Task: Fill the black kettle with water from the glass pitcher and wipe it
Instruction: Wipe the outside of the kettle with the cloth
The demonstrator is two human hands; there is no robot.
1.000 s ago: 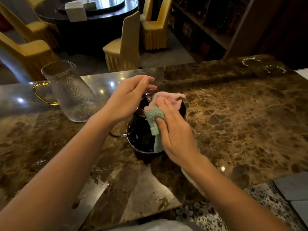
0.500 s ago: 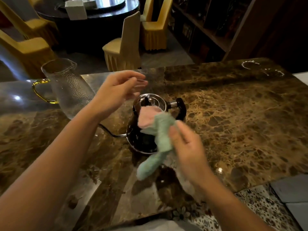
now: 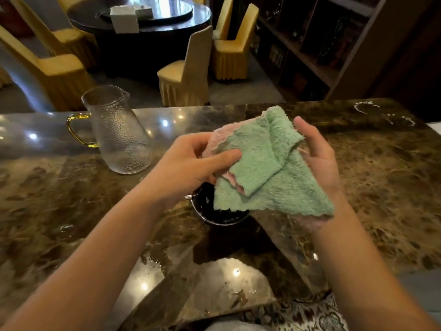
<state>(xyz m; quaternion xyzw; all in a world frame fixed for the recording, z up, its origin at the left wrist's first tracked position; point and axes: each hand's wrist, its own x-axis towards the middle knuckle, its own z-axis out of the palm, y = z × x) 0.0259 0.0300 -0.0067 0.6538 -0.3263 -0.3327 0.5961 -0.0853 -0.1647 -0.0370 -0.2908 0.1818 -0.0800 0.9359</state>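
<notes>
Both hands have a grip on the cloth point(image 3: 267, 163): the left hand point(image 3: 191, 166) pinches its folded edge between thumb and fingers, while the right hand point(image 3: 317, 154) lies nearly flat and open beneath it, the cloth draped over the palm. The kettle point(image 3: 214, 209) stands directly below, mostly hidden, near the tabletop point(image 3: 381, 177) middle. The pitcher point(image 3: 117, 132) stands upright, well apart toward the far left edge. The hanging corner could snag the kettle; on this wet surface it might slide or tip.
</notes>
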